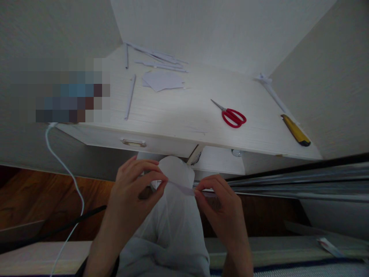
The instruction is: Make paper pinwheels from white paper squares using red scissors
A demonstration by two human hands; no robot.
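Observation:
Between my two hands, above my lap, a thin pale strip of paper (pixel 182 187) is stretched. My left hand (pixel 135 188) pinches its left end between thumb and forefinger. At the other end my right hand (pixel 220 198) grips it the same way, fingers curled. On the white desk (pixel 178 115) in front lie red-handled scissors (pixel 233 117), blades pointing back left. Cut paper pieces (pixel 163 80) lie farther back. A rolled paper tube (pixel 130 97) rests to their left, and several more thin paper rolls (pixel 158 55) sit near the back wall.
At the desk's right side lie a yellow utility knife (pixel 295 130) and a long paper stick (pixel 272 94) with a folded end. A drawer with a metal handle (pixel 133 143) is below the desk's front edge. A white cable (pixel 65 165) hangs at left; the left desk corner is blurred out.

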